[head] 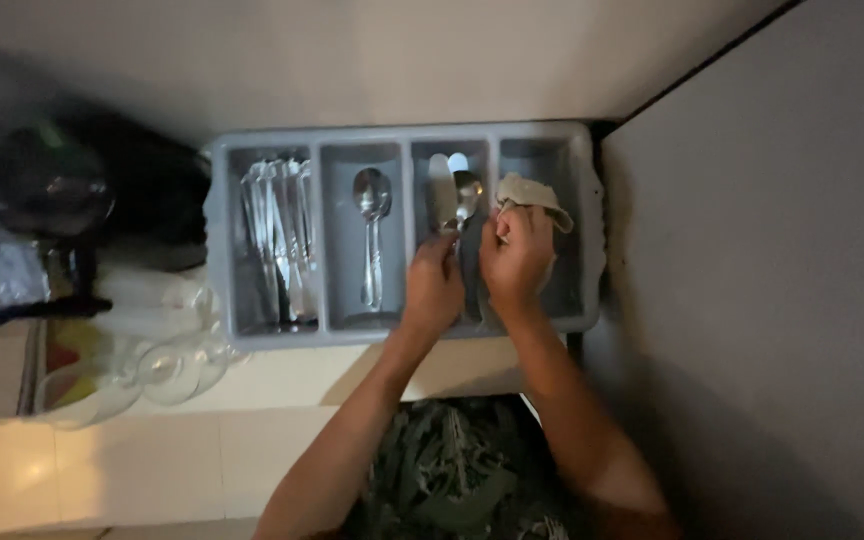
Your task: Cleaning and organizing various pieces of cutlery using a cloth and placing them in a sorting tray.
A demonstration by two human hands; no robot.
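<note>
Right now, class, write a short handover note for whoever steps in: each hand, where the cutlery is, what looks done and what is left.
Left hand grips a spoon over the grey cutlery tray, third compartment.
Right hand holds a beige cloth against that spoon.
Done, by the look of it: a bundle of cutlery in the first compartment, a single spoon in the second.
Left: the held spoon is not yet laid down.
</note>
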